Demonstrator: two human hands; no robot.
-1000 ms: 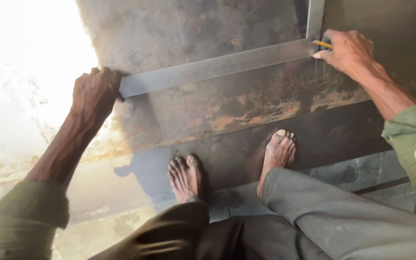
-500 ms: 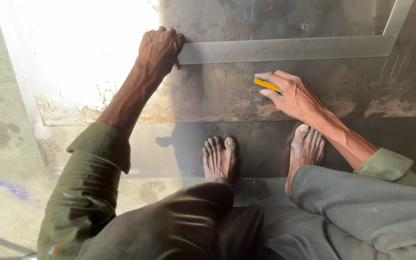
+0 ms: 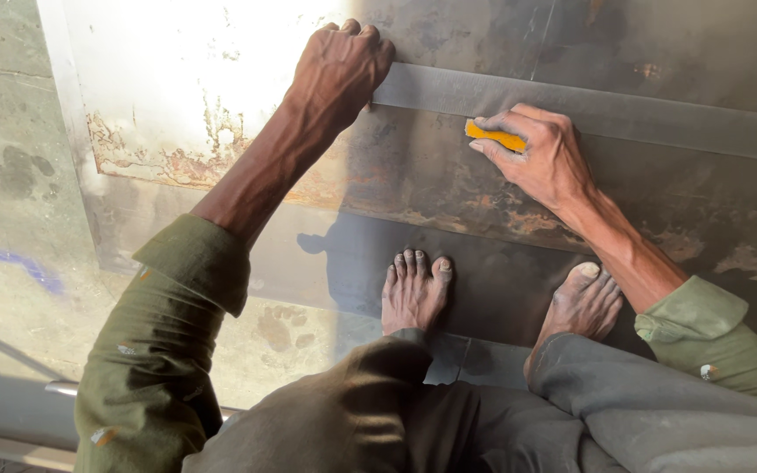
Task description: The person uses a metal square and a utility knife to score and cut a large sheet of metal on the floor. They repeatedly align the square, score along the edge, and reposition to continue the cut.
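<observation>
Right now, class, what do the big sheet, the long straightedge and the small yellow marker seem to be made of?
Sheet: likely steel, dull grey with orange-brown rust patches and glare in the sunlight.
Straightedge: probably metal, a flat, smooth, matte grey strip; the left hand presses its end.
Yellow marker: possibly chalk or crayon, matte and opaque, pinched in the right hand; the look leaves it open.

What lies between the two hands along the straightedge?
In the head view, only the metal straightedge and bare rusty sheet lie between the left hand and the right hand, which holds a yellow marker.

Yellow marker [image 3: 496, 137] against flat steel straightedge [image 3: 589, 109]
</observation>
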